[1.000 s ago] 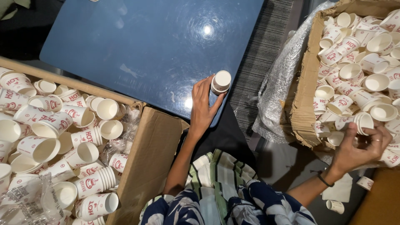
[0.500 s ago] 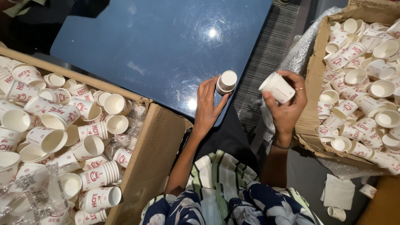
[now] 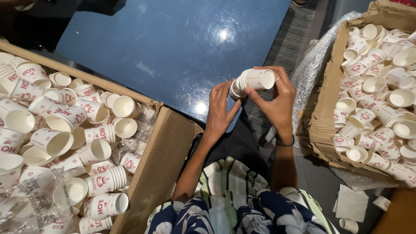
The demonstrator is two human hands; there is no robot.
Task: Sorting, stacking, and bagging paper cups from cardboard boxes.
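Holding one short stack of white paper cups [image 3: 253,81] between them, the left hand [image 3: 220,110] and right hand [image 3: 275,102] each keep a closed grip on it above the glossy blue desk [image 3: 164,47]. Two cardboard boxes flank the grip, left box [image 3: 162,160] and right box [image 3: 327,108], each heaped with too many loose cups to count.

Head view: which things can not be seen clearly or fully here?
- Stack of cups between left hand and right hand: fingers cover part of it, so the count is unclear.
- Right box: cut by the right edge.
- Left box: cut by the left edge; clear plastic blurs some cups.
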